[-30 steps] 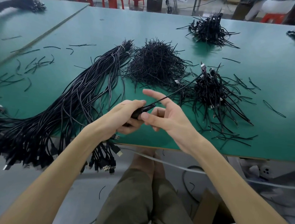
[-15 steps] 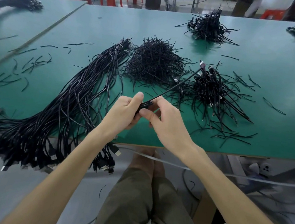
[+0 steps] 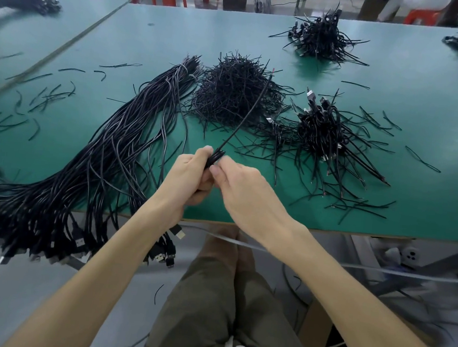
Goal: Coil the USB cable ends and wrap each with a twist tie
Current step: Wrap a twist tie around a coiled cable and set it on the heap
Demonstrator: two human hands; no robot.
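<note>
My left hand (image 3: 190, 177) is closed around a small black coiled cable (image 3: 215, 157) above the near part of the green table (image 3: 301, 215). My right hand (image 3: 244, 191) pinches the same coil from the right with thumb and fingertips. A thin black free end (image 3: 248, 111) sticks up and away from the coil, over the heap of twist ties (image 3: 235, 93). Whether a tie lies around the coil is hidden by my fingers.
A long bundle of loose black USB cables (image 3: 107, 157) lies left, its plugs hanging over the table edge. A pile of tied cables (image 3: 325, 132) sits right, another pile (image 3: 320, 37) at the back. Stray ties (image 3: 49, 94) scatter at left.
My right hand closed from spread fingers onto the coil. The free end swung from pointing right toward the tied pile to pointing up over the tie heap.
</note>
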